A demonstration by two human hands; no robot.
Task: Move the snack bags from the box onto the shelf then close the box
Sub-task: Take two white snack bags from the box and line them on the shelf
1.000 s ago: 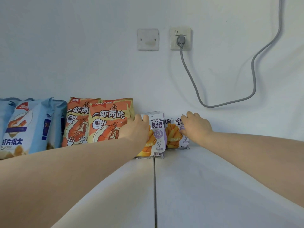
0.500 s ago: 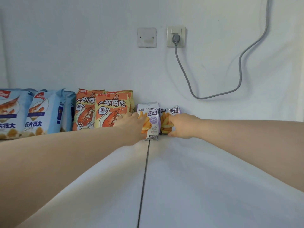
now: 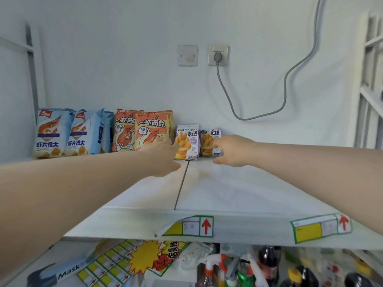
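Observation:
Snack bags stand in a row against the wall at the back of the white shelf (image 3: 238,189): blue shrimp-chip bags (image 3: 52,134) at the left, orange shrimp bags (image 3: 152,129) in the middle, then two small purple-and-white fries bags (image 3: 187,141) (image 3: 207,141). My left hand (image 3: 163,157) reaches in with straight fingers that touch the left edge of the left fries bag and overlap the orange bag. My right hand (image 3: 231,150) is loosely curved at the right edge of the right fries bag, with its thumb low in front of the bag. The box is out of view.
A grey cable (image 3: 259,116) hangs from a wall socket (image 3: 218,54) above the bags. Yellow-and-green price labels (image 3: 187,225) are stuck to the shelf's front edge. On a lower level are bottles (image 3: 269,264), spray bottles (image 3: 211,266), a mask box (image 3: 53,274) and label sheets. Shelf uprights stand at both sides.
The view has pulled back and down, so the shelf's front edge and the lower level now show. Both hands have slid from the tops of the small fries bags down to their sides.

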